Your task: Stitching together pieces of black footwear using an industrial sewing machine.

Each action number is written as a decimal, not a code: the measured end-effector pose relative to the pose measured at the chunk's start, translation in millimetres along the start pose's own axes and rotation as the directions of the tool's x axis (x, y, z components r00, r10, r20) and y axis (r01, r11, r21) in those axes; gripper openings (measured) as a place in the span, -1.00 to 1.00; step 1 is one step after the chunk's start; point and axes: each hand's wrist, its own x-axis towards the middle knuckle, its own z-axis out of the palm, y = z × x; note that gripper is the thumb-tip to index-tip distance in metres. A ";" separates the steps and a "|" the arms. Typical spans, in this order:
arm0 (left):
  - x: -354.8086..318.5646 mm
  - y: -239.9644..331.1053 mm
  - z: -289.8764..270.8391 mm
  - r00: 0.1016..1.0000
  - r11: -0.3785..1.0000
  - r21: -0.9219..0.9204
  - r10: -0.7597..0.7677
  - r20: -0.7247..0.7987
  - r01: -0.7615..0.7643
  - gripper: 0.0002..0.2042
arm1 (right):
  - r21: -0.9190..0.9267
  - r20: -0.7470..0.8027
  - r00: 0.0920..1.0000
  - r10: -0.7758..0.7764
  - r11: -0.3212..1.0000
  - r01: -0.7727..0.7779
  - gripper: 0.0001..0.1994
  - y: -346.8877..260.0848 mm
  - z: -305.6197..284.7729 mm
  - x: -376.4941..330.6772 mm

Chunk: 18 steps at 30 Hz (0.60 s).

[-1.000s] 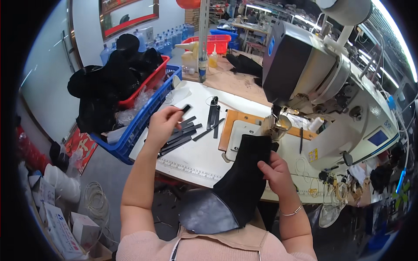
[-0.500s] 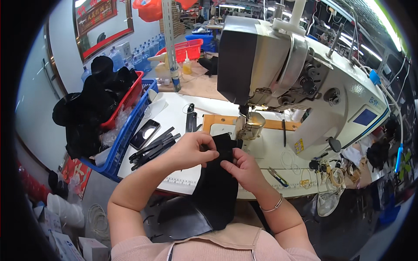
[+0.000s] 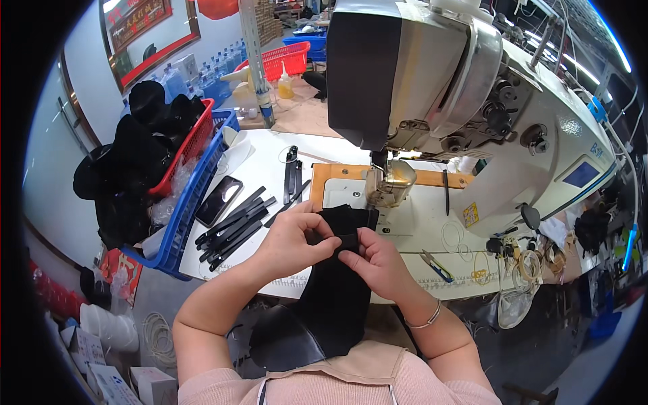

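Note:
A long black fabric piece with a smooth, shiny leather-like panel [image 3: 287,339], perhaps a boot upper, hangs from my hands down to my lap. My left hand [image 3: 297,236] pinches its upper part from the left, thumb and forefinger together. From the right, my right hand [image 3: 379,262] grips the same part, thumb in front. A small black band [image 3: 346,241] spans the gap between my fingertips; whether it is separate or a fold I cannot tell. The piece's upper end lies just in front of the sewing machine's needle and presser foot area [image 3: 388,182].
Several black straps [image 3: 233,233] and a phone [image 3: 219,201] lie to the left on the white table [image 3: 260,152]. Beyond them stands a blue basket [image 3: 177,236] with a red basket [image 3: 196,145] of black pieces. Thread snips [image 3: 437,266] and a black pen [image 3: 446,192] lie at right.
The view has shifted, so the machine looks larger and nearer. Both hands keep hold of the black piece, with the small band now showing more plainly between the fingertips.

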 end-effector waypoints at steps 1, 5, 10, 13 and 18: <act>-0.3 -0.6 0.0 1.000 1.000 0.009 0.004 -0.001 -0.004 -0.87 | -0.003 0.008 1.000 0.009 1.000 -0.009 -0.87 -1.2 0.0 -0.4; -1.0 -0.8 2.3 0.999 0.997 0.069 0.025 -0.023 -0.024 -0.86 | 0.027 0.006 1.000 -0.001 1.000 0.001 -0.87 -2.5 -0.2 -1.7; -5.1 3.6 4.7 0.989 0.968 0.210 0.145 -0.036 -0.135 -0.82 | -0.092 -0.108 0.991 -0.081 0.993 0.071 -0.79 7.2 0.2 -1.5; -3.2 4.6 6.3 0.873 0.808 0.494 0.454 -0.177 -0.321 -0.57 | -0.077 -0.115 0.989 -0.096 0.993 0.088 -0.77 13.4 -2.0 -2.2; 25.7 -12.4 -11.2 0.980 0.976 0.180 0.085 0.180 -0.118 -0.45 | -0.101 -0.126 0.985 -0.116 0.990 0.103 -0.76 8.6 -1.7 -6.9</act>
